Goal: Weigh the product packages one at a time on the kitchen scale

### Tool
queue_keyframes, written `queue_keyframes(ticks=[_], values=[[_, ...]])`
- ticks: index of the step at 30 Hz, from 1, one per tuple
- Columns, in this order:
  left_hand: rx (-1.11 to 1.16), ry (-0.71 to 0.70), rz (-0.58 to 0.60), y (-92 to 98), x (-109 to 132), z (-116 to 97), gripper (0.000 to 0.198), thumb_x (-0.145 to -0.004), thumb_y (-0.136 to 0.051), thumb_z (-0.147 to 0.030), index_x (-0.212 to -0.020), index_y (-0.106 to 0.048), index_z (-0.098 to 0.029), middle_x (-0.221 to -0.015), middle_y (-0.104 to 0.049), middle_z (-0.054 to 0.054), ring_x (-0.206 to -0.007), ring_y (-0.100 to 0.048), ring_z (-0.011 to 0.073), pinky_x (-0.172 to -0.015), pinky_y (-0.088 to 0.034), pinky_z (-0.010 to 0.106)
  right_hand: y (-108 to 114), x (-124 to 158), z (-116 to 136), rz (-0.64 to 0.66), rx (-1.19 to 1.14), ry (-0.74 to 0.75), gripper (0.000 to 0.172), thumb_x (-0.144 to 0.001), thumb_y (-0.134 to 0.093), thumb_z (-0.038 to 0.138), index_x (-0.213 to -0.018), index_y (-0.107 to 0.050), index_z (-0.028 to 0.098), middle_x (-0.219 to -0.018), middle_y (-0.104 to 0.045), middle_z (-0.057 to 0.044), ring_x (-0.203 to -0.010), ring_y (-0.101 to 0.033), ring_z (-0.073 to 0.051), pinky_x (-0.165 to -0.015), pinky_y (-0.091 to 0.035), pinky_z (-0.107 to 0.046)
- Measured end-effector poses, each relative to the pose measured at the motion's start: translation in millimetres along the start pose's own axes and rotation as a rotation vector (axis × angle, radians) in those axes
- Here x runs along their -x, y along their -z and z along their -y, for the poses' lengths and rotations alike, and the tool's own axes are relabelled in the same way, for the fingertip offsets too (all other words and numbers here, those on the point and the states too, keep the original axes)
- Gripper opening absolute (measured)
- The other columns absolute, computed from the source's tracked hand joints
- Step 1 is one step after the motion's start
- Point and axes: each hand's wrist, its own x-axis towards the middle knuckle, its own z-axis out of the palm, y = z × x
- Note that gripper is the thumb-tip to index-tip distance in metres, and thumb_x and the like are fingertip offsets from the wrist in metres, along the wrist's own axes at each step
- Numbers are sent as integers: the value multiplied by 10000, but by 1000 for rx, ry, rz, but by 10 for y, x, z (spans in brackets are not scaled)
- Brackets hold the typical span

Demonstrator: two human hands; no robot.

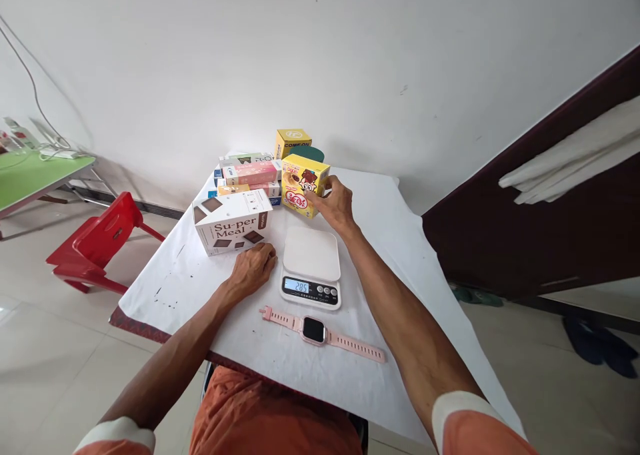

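My right hand [337, 203] grips a yellow snack box [299, 187] with a cartoon figure, thumb on its front and fingers at its right side. The box is at the back of the table, beyond the white digital kitchen scale [311, 254]. The scale's lit display [299, 286] appears to read 285. My left hand [254, 266] rests on the cloth with fingers curled in, just left of the scale and in front of a white "Su-per Meal" box [233, 223]. A smartwatch [314, 330] with a pink strap lies laid out in front of the scale.
Several stacked boxes, among them a pink one [253, 172], stand behind the white box. A yellow "COME ON" box [293, 142] and a dark green round object [309, 153] are behind the snack box. A red chair [103, 242] stands left of the table.
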Motion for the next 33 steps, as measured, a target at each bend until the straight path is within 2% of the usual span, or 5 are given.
queue_keyframes(ticks=[15,19,23,30,33], values=[[0,-8,-7,21,1,-15,173,-986,-489,-233,-1066,-637,-196,-1054,-724,75,-896,-680,222,-715,-450,321,34,-65,-453,239,-225,-176,643,-677,-822,394,-1251,-637,170,-1238,-714,-126,-910,-708,-222,-817,-623,-435],[26,-20,-23,9,1,15,162,-986,-492,-227,-1052,-636,-195,-1043,-721,74,-882,-676,213,-706,-447,310,214,127,-485,225,-248,-192,784,-603,-890,462,-1290,-629,189,-1367,-642,-161,-954,-711,-242,-783,-629,-420],[111,-114,-97,15,95,-54,174,-1004,-464,-217,-1028,-634,-187,-969,-705,66,-808,-654,177,-703,-468,294,573,546,-604,211,-236,-212,598,-678,-840,521,-1145,-678,185,-1191,-713,-138,-920,-709,-254,-679,-621,-390],[-70,-202,-514,844,177,-276,335,-977,-605,-405,-1246,-592,-206,-1193,-648,119,-1121,-599,276,-946,-496,424,1087,1388,-848,148,-248,-358,376,-814,-708,503,-1006,-703,180,-904,-728,-78,-766,-697,-209,-642,-560,-327],[-259,-74,-430,1283,1,-90,665,-847,-738,-483,-1411,-502,-223,-1392,-539,154,-1264,-514,359,-1032,-438,522,1102,1529,-863,91,-255,-365,333,-814,-674,485,-953,-691,183,-864,-721,-65,-753,-691,-205,-703,-555,-346]])
